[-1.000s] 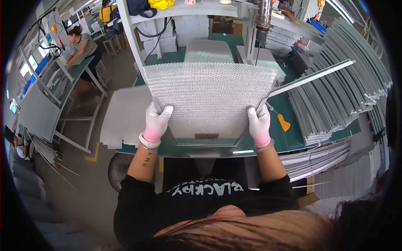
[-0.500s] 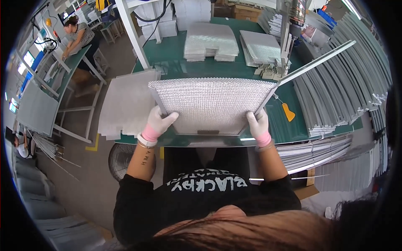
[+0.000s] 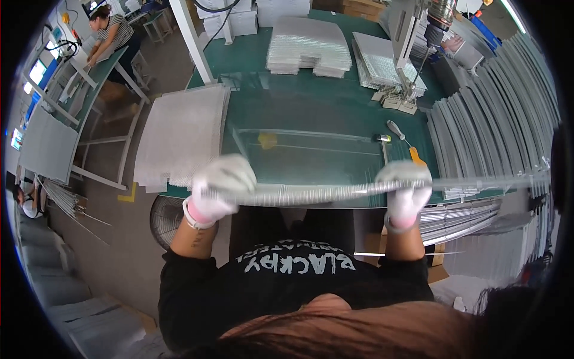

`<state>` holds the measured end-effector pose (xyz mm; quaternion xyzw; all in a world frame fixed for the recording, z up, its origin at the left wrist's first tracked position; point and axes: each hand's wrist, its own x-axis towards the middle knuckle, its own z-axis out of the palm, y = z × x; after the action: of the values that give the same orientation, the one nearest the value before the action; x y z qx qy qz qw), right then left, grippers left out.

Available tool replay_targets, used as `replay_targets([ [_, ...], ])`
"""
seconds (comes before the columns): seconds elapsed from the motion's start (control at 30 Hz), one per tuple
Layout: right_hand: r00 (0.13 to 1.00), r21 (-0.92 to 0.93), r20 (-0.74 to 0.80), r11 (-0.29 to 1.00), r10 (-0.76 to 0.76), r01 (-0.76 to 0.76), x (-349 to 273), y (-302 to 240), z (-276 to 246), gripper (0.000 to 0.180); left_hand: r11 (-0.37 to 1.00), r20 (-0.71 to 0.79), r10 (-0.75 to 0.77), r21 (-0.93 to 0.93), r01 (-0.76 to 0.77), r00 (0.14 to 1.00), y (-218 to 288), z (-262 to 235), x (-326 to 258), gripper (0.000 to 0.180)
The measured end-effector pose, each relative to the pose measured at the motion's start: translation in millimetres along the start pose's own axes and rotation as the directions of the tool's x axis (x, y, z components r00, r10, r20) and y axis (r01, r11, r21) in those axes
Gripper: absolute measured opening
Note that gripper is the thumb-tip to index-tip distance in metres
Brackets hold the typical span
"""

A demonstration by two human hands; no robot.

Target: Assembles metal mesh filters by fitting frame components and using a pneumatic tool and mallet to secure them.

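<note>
A silvery mesh filter panel (image 3: pixel 317 194) stands nearly edge-on to the view over the front edge of the green table, blurred by motion. My left hand (image 3: pixel 224 185), in a white glove with a pink cuff, is closed around its left end. Towards its right end my right hand (image 3: pixel 406 182), gloved alike, grips the panel from above. From that corner a long thin metal frame strip (image 3: pixel 490 183) sticks out to the right. Just beyond my right hand lie an orange-handled tool (image 3: pixel 417 155), a grey-handled screwdriver (image 3: pixel 394 128) and a small hammer (image 3: pixel 383 143).
Mesh sheets are stacked on the left (image 3: pixel 179 131) and at the back (image 3: pixel 308 48) of the green table (image 3: pixel 299 110). A drill press (image 3: pixel 435 36) with metal blocks (image 3: pixel 397 99) stands back right. Many frame strips (image 3: pixel 502 113) line the right side. Another person (image 3: pixel 110 36) works far left.
The panel has tilted from facing me to nearly edge-on and come closer to me. Its loose strip has swung down to the right. The hammer and screwdriver have come into sight.
</note>
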<state>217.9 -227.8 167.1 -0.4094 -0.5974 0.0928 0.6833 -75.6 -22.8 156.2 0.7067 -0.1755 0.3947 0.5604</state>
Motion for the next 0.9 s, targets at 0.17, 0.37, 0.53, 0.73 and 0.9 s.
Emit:
replay_targets([
  [0.17, 0.936, 0.243, 0.250, 0.952, -0.248, 0.188, -52, -19, -7, 0.026, 0.805, 0.537, -0.570, 0.514, 0.295, 0.622, -22, -4, -41, 0.052],
  [0.37, 0.910, 0.171, 0.394, 0.983, -0.130, 0.067, -58, -47, -13, 0.020, 0.660, 0.533, -0.685, 0.743, 0.112, 0.497, -70, -23, -52, 0.060],
  [0.53, 0.926, 0.153, 0.363, 0.987, -0.106, 0.053, -71, -42, -16, 0.017, 0.542, 0.508, -0.814, 0.839, 0.053, 0.280, -70, -41, -33, 0.055],
  [0.73, 0.969, 0.127, 0.236, 0.991, -0.068, 0.038, -73, -48, -5, 0.016, 0.732, 0.668, -0.678, 0.576, 0.363, 0.306, -134, 17, -29, 0.065],
  [0.9, 0.978, 0.113, 0.193, 0.992, -0.085, 0.064, -78, -39, -5, 0.018, 0.799, 0.743, -0.554, 0.350, 0.489, 0.374, -208, 73, -12, 0.068],
])
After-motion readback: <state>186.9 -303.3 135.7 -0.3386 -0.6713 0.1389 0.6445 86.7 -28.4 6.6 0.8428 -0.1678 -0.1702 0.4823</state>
